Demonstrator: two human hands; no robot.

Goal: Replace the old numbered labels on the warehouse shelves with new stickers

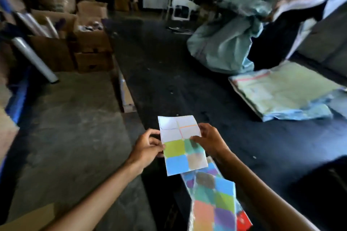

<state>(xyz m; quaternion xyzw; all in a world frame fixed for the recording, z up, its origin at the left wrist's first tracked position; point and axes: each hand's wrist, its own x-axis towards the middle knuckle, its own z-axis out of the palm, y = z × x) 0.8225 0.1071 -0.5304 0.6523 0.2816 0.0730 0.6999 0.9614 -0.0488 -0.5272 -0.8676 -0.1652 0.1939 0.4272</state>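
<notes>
I hold a sticker sheet [181, 144] in front of me with both hands. Its upper half is bare white backing; the lower half carries green, teal, blue and tan square stickers. My left hand [147, 146] pinches the sheet's left edge. My right hand [210, 141] grips the right edge, its thumb lying on the teal sticker. Below the sheet, a clear packet of coloured sticker sheets [214, 199] lies on the dark table [187, 84]. No shelf labels are visible.
A large teal sack [225, 43] and a flat stack of pale green bags [285, 90] sit on the table's right side. Cardboard boxes [92, 43] and film rolls [33, 56] stand at left beside the concrete floor [71, 127]. A white chair [181, 10] stands far back.
</notes>
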